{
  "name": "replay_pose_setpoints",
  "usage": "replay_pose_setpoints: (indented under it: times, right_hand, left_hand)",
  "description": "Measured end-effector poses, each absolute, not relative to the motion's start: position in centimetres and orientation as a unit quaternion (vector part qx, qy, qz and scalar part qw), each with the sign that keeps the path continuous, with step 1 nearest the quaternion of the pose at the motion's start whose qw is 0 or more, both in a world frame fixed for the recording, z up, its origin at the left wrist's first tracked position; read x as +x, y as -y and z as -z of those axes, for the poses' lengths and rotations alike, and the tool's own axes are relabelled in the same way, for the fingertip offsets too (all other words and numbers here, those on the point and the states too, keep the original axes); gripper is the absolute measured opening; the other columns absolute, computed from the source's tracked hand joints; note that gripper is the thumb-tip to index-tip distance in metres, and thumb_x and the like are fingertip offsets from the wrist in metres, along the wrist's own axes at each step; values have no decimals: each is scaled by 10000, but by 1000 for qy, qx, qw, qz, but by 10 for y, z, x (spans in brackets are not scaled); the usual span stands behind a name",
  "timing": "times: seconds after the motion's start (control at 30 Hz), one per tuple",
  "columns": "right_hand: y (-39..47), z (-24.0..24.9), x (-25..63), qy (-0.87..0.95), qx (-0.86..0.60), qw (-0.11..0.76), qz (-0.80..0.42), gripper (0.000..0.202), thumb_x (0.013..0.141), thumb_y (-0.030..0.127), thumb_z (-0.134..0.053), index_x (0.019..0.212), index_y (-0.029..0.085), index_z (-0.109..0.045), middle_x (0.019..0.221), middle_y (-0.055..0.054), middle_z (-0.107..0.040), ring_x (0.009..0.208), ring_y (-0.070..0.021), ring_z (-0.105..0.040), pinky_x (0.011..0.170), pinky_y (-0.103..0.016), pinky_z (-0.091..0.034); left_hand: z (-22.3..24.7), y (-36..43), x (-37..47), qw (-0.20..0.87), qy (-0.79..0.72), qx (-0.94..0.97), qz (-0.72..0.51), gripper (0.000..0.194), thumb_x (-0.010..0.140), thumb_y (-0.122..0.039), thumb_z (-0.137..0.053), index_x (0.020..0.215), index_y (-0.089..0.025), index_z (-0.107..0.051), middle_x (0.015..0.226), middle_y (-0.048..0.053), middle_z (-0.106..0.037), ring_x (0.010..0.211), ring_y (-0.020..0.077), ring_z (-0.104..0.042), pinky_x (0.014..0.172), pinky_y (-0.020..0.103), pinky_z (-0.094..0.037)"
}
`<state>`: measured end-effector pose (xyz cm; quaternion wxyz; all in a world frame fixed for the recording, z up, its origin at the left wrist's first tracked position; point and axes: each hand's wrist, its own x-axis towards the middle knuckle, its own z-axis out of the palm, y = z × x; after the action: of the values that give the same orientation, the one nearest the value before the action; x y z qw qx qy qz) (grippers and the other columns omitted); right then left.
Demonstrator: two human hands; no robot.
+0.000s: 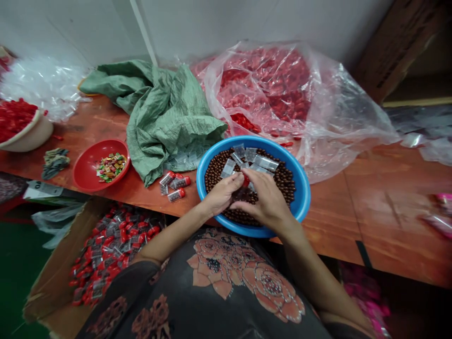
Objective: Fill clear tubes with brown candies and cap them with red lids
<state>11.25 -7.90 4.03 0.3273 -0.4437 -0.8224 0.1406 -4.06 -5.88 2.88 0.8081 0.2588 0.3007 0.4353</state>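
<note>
Both my hands meet over a blue basin (305, 197) of small brown balls (284, 181). My left hand (221, 194) is closed, its thumb and fingers pinching a small clear container, mostly hidden by the fingers. At the top of that container my right hand (265, 194) curls its fingertips over a red cap (246, 181); its thumb is lower down. Several clear plastic containers (265, 163) lie on the balls behind my fingers. Left of the basin, a few filled containers with red caps (176, 194) rest on the table.
A cardboard box (52, 278) of capped containers stands below the table edge at left. On the table (332, 212) are a red bowl (83, 165) of small colourful pieces, a green sack (169, 113), a clear bag (339, 108) of red parts and a white bowl (31, 139) of red parts.
</note>
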Motion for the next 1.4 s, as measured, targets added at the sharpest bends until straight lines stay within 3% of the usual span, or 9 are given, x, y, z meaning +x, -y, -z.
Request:
replay_pose_setpoints:
  times: [0.1, 0.2, 0.37, 0.6, 0.77, 0.87, 0.97, 1.27, 1.4]
  right_hand:
    - [79, -37, 110, 822, -449, 335, -104, 756, 845, 419, -709, 1488, 227, -361, 1363, -157, -582, 1255, -312, -555, 1043, -519, -469]
    - [80, -35, 110, 820, -433, 357, -111, 845, 829, 409, -727, 1526, 269, -271, 1362, -129, -591, 1230, -294, -570, 1028, -492, -479]
    - [82, -28, 110, 824, -433, 344, -126, 1080, 777, 473, -749, 1583, 278, -55, 1363, -127, -583, 1232, -326, -558, 1012, -520, -469]
    - [85, -32, 110, 848, -428, 299, -91, 891, 772, 518, -740, 1491, 201, -319, 1327, -171, -559, 1254, -342, -512, 1037, -525, -451]
    - [85, -37, 109, 855, -425, 288, -77, 777, 800, 483, -702, 1438, 188, -369, 1319, -175, -554, 1234, -341, -530, 1024, -534, -453]
    - [82, -38, 109, 860, -417, 293, -38, 692, 796, 484, -683, 1365, 176, -437, 1248, -169, -603, 1170, -340, -565, 990, -514, -466]
    - [82, -35, 108, 864, -411, 292, -7, 625, 784, 483, -665, 1295, 172, -484, 1183, -164, -639, 1121, -340, -589, 951, -490, -474]
    - [98, -20, 100, 851, -434, 290, 58, 663, 788, 392, -689, 1351, 213, -389, 1220, -175, -636, 1248, -376, -554, 1081, -535, -381]
    - [93, -23, 95, 843, -447, 298, -7, 699, 790, 410, -698, 1374, 210, -371, 1281, -187, -590, 1284, -376, -526, 1050, -526, -422]
  left_hand:
    - [-29, 57, -45, 804, -310, 270, -430, 255, 854, -320, -730, 1024, -131, -737, 871, 41, -725, 829, 112, -668, 823, 218, -506]
    - [-25, 50, -54, 830, -306, 283, -371, 327, 836, -398, -739, 1020, -128, -716, 746, 28, -702, 647, 121, -674, 689, 250, -554]
    - [-26, 48, -51, 856, -280, 291, -322, 621, 842, -556, -676, 1312, -162, -578, 658, 13, -670, 507, 152, -658, 515, 265, -557]
    - [-34, 70, -32, 752, -374, 291, -458, 684, 877, -627, -583, 1418, -216, -502, 595, -30, -612, 430, 99, -551, 447, 203, -477]
    - [-37, 72, -36, 691, -427, 290, -505, 472, 918, -483, -609, 1322, -239, -606, 922, 53, -737, 837, 191, -698, 681, 257, -542]
    - [-35, 73, -37, 627, -441, 333, -549, 312, 928, -365, -621, 1212, -245, -667, 1295, 52, -662, 1236, 215, -580, 935, 273, -502]
    - [-33, 75, -37, 585, -442, 401, -550, 291, 958, -347, -563, 1211, -234, -650, 1423, 54, -573, 1389, 210, -445, 1092, 307, -398]
    - [-34, 87, -51, 609, -420, 434, -514, 371, 937, -368, -597, 1279, -225, -612, 1306, 84, -624, 1245, 257, -558, 1081, 389, -425]
    - [-37, 91, -62, 669, -410, 388, -484, 342, 930, -366, -603, 1247, -247, -648, 1134, 66, -683, 995, 219, -664, 894, 351, -528]
